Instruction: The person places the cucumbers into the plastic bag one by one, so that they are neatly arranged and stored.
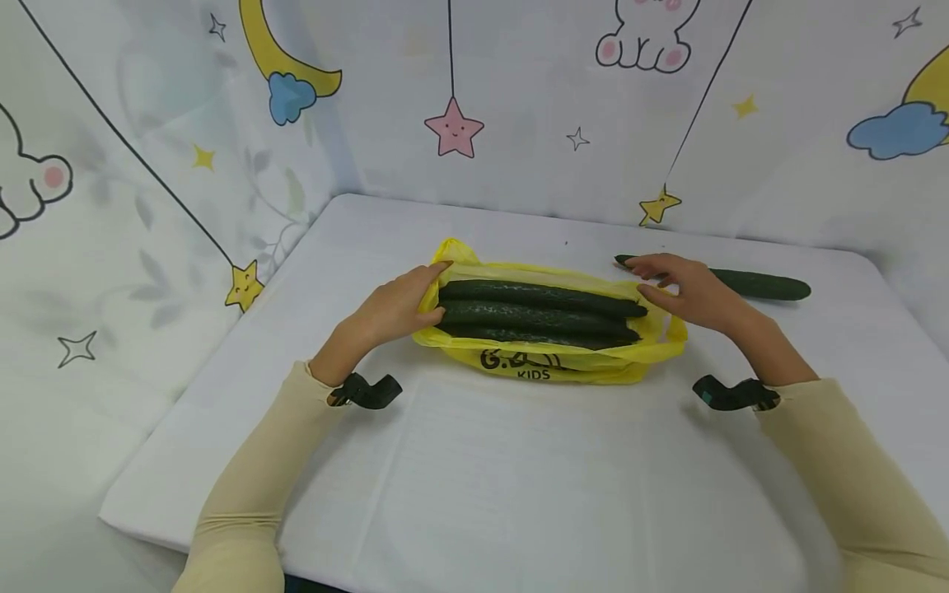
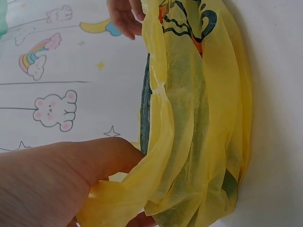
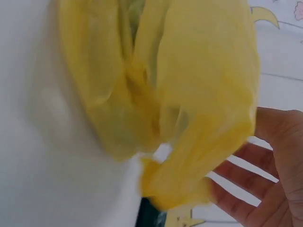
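A yellow plastic bag point(image 1: 549, 371) with printed lettering lies on its side on the white table, its mouth facing up. Several long dark green cucumbers point(image 1: 530, 315) lie side by side inside it. My left hand point(image 1: 389, 309) grips the bag's left end, the thumb reaching inside the rim. Its lower fingers are mostly hidden by the bag in the left wrist view. At the other end my right hand point(image 1: 689, 288) is spread, fingers loosely bent and apart, with the thumb at the bag's edge. Behind that hand lies another cucumber point(image 1: 764, 285), partly covered by it.
The white-covered table point(image 1: 519, 469) extends on all sides of the bag. A white cloth wall point(image 1: 519, 181) printed with stars, moons and bears stands along its back and left. Each wrist carries a small black camera mount point(image 1: 371, 392).
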`<state>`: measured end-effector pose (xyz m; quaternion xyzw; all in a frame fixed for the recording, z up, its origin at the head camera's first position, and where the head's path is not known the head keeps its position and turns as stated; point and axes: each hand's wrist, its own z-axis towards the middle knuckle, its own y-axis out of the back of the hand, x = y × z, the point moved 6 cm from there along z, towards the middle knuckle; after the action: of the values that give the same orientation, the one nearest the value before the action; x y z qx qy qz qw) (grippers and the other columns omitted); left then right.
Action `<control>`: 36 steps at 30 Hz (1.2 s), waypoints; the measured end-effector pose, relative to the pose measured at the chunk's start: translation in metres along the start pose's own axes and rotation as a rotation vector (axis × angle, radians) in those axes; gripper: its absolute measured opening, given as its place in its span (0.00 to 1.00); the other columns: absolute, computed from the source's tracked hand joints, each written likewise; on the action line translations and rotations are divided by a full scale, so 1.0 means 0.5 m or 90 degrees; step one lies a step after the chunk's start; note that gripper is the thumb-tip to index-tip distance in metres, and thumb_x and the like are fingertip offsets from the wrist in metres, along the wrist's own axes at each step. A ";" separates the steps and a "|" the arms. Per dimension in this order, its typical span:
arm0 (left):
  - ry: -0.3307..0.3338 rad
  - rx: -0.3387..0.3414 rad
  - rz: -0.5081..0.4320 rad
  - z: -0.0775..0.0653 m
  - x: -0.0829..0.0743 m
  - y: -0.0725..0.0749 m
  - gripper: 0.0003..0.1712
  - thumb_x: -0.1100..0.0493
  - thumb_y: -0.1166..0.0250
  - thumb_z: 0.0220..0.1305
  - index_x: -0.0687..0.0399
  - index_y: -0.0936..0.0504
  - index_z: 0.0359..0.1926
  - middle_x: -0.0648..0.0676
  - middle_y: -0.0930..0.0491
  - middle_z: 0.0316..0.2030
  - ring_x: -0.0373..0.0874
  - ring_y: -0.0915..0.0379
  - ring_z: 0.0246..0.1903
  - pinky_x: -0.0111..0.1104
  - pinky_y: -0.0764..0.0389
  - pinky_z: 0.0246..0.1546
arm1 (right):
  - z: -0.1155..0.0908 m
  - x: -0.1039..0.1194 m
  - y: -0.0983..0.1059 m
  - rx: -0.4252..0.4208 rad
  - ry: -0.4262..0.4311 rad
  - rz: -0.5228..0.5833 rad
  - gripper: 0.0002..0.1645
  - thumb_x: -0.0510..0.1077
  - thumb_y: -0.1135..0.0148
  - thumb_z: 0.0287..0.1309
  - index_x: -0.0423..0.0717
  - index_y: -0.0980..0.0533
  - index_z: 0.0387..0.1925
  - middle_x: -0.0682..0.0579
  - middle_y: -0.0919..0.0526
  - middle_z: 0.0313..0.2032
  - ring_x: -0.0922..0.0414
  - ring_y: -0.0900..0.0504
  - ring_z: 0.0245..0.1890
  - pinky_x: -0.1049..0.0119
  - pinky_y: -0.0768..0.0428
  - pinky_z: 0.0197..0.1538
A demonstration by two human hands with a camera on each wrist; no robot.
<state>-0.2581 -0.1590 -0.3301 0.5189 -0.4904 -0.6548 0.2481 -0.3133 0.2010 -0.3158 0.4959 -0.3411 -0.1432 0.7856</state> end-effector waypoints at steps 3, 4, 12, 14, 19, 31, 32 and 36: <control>0.000 -0.001 0.000 -0.001 0.002 0.000 0.43 0.55 0.38 0.67 0.55 0.48 0.76 0.62 0.38 0.70 0.57 0.40 0.68 0.52 0.29 0.59 | -0.012 -0.025 0.012 -0.020 -0.023 -0.018 0.23 0.31 0.40 0.62 0.33 0.28 0.59 0.37 0.22 0.53 0.43 0.24 0.50 0.72 0.25 0.46; 0.000 -0.001 0.000 -0.001 0.002 0.000 0.43 0.55 0.38 0.67 0.55 0.48 0.76 0.62 0.39 0.70 0.57 0.40 0.68 0.52 0.29 0.59 | -0.015 -0.034 0.016 -0.023 -0.032 -0.023 0.22 0.31 0.41 0.62 0.32 0.28 0.59 0.37 0.22 0.53 0.42 0.24 0.50 0.67 0.24 0.47; -0.005 -0.004 0.004 -0.001 0.001 0.001 0.42 0.55 0.38 0.67 0.56 0.47 0.76 0.62 0.38 0.69 0.58 0.38 0.67 0.52 0.28 0.58 | -0.052 -0.153 0.032 -0.050 -0.187 -0.033 0.18 0.34 0.45 0.66 0.34 0.26 0.56 0.33 0.26 0.57 0.35 0.32 0.59 0.37 0.33 0.57; -0.006 -0.003 0.003 -0.001 0.002 0.001 0.42 0.55 0.38 0.67 0.57 0.47 0.75 0.63 0.37 0.69 0.58 0.38 0.66 0.52 0.28 0.58 | -0.058 -0.187 0.033 -0.037 -0.223 -0.038 0.19 0.35 0.46 0.67 0.34 0.27 0.57 0.30 0.29 0.59 0.32 0.37 0.62 0.33 0.39 0.60; -0.008 -0.002 -0.001 -0.001 0.004 -0.002 0.41 0.56 0.38 0.66 0.59 0.46 0.75 0.63 0.38 0.69 0.58 0.38 0.66 0.51 0.28 0.58 | -0.074 -0.253 0.029 0.033 -0.316 -0.058 0.26 0.39 0.47 0.67 0.33 0.34 0.63 0.25 0.39 0.63 0.26 0.45 0.64 0.23 0.52 0.60; -0.007 -0.007 0.005 0.004 0.002 -0.001 0.41 0.56 0.39 0.67 0.57 0.46 0.75 0.62 0.37 0.69 0.56 0.37 0.66 0.50 0.28 0.58 | -0.114 -0.302 0.035 0.050 -0.394 -0.083 0.28 0.41 0.46 0.61 0.38 0.37 0.62 0.24 0.36 0.57 0.25 0.41 0.56 0.25 0.61 0.57; -0.005 -0.007 0.005 0.003 0.002 -0.001 0.41 0.56 0.39 0.67 0.57 0.46 0.75 0.62 0.37 0.69 0.56 0.37 0.66 0.50 0.28 0.58 | -0.116 -0.303 0.036 0.053 -0.396 -0.088 0.28 0.41 0.46 0.62 0.38 0.37 0.62 0.23 0.36 0.57 0.25 0.41 0.55 0.25 0.60 0.57; -0.001 -0.010 0.004 0.001 0.005 -0.001 0.41 0.56 0.39 0.66 0.57 0.46 0.75 0.62 0.37 0.69 0.56 0.37 0.66 0.50 0.28 0.58 | -0.121 -0.313 0.034 0.064 -0.395 -0.088 0.28 0.41 0.46 0.62 0.37 0.38 0.62 0.22 0.36 0.56 0.24 0.41 0.54 0.25 0.57 0.55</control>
<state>-0.2593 -0.1607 -0.3314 0.5150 -0.4870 -0.6581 0.2538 -0.3880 0.3383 -0.3790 0.4889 -0.5364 -0.3232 0.6073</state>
